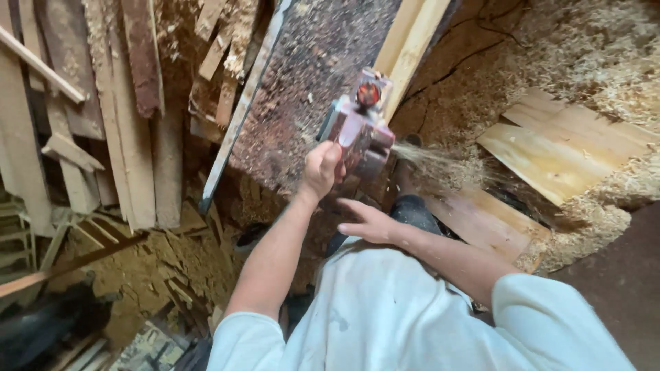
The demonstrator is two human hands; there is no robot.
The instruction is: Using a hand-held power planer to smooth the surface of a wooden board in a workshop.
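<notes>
A red electric hand planer [360, 124] rests on the near end of a long pale wooden board [412, 41] that runs away toward the top of the view. My left hand [322, 169] is shut on the planer's rear handle. A jet of wood shavings [440, 161] shoots out of the tool's right side. My right hand [368, 220] hovers just below the planer with fingers spread, holding nothing. Below it I see my dark trouser leg [412, 209] and white shirt [385, 316].
A speckled dark slab [302, 75] lies under and left of the board. Rough planks [124, 124] lean at the left. Plywood sheets [557, 148] lie at the right among deep heaps of sawdust [591, 41]. Scrap offcuts [172, 268] litter the floor at lower left.
</notes>
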